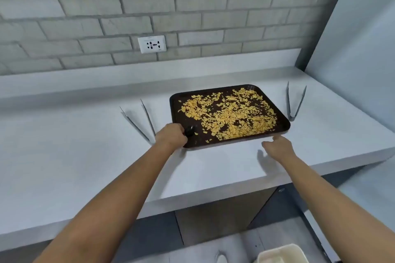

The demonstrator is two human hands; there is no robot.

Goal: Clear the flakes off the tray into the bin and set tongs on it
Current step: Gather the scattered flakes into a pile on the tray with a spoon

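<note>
- Grey brick-pattern wall (149, 2) rises behind a pale white counter (85, 156), with a white wall socket (152, 44) set low in the bricks.
- On the counter lies a dark brown rectangular tray (179, 102), flat, turned slightly askew to the counter's front edge.
- Yellow flakes (230, 111) are scattered over most of the tray's floor, thickest toward the middle and right; the near left corner is mostly bare.
- 2 pairs of metal tongs lie on the counter: the left tongs (139, 123) just beside the tray's left edge, arms spread and tips pointing away; the right tongs (295, 100) near the tray's far right corner, apart from it.
- The left hand (171, 136) is at the tray's near left corner, fingers curled over the rim; a small dark object (189, 131) shows at its fingertips, too blurred to identify, and I cannot tell whether the hand grips the rim or that object.
- The right hand (277, 147) hovers over the counter just before the tray's near right edge, fingers loosely spread, holding nothing; I cannot tell whether a fingertip touches the rim.
- Below the counter's edge, at the bottom of the view, the rim of a cream-coloured bin (288, 251) shows on the floor, well apart from the tray.
</note>
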